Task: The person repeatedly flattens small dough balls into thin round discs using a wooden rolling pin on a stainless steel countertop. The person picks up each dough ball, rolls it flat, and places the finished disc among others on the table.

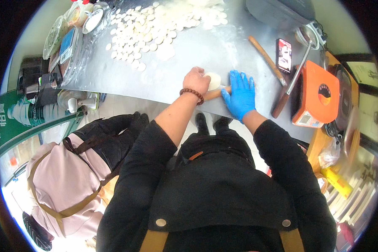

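Note:
My left hand [197, 81], bare with a brown bead bracelet [192, 91] at the wrist, grips the edge of a flat, round dough wrapper [213, 81]. A wooden rolling pin [214, 94] lies close to the near edge of the metal table, just below the wrapper. Over the pin's right part rests my right hand [241, 91] in a blue glove, fingers stretched forward and thumb to the left. Farther up the table, small flattened dough pieces [138, 34] are spread out, with pale rolled wrappers [165, 52] at their lower right.
A second rolling pin [266, 60], a phone [284, 55], a long-handled ladle [297, 78] and an orange-topped box [319, 94] occupy the right side. At left are a blue-screened scale [67, 45] and a bowl of white powder [93, 21]. Another person [69, 186] stands close at my left.

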The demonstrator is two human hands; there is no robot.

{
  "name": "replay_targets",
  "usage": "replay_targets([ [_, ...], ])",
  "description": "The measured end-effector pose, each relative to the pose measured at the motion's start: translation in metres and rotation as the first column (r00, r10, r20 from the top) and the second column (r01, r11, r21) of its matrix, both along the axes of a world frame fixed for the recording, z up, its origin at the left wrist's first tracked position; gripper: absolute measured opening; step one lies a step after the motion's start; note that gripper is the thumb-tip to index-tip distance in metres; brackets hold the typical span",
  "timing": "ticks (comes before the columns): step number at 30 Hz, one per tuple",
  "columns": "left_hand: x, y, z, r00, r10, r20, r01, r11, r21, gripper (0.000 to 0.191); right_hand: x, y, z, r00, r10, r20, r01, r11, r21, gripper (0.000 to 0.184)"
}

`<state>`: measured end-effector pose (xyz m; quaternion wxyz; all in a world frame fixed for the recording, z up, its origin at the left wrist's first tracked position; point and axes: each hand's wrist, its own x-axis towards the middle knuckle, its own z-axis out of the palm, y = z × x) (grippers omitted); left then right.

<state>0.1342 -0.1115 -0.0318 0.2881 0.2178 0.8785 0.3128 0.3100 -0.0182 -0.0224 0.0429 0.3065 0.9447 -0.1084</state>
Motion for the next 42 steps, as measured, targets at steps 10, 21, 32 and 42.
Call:
replay_targets([
  [10, -0.024, 0.008, 0.002, 0.993, -0.118, 0.026, 0.120, 0.987, -0.109, 0.027, -0.110, 0.048, -0.010, 0.996, -0.059, 0.066, 0.047, 0.983, 0.179, 0.072],
  [21, -0.076, -0.025, 0.007, 0.991, -0.024, -0.129, 0.033, 0.997, 0.068, 0.029, 0.015, 0.009, -0.014, 0.996, 0.092, -0.016, -0.092, 0.996, -0.009, 0.069],
  [32, -0.015, 0.013, 0.009, 0.976, -0.213, -0.047, 0.191, 0.941, -0.281, 0.038, 0.053, 0.014, -0.020, 0.973, 0.197, -0.119, -0.195, 0.980, 0.027, 0.061],
  [42, 0.002, 0.004, -0.018, 0.922, -0.291, -0.257, 0.265, 0.955, -0.129, 0.016, 0.061, 0.009, -0.011, 0.981, 0.143, -0.130, -0.139, 0.989, 0.041, 0.060],
])
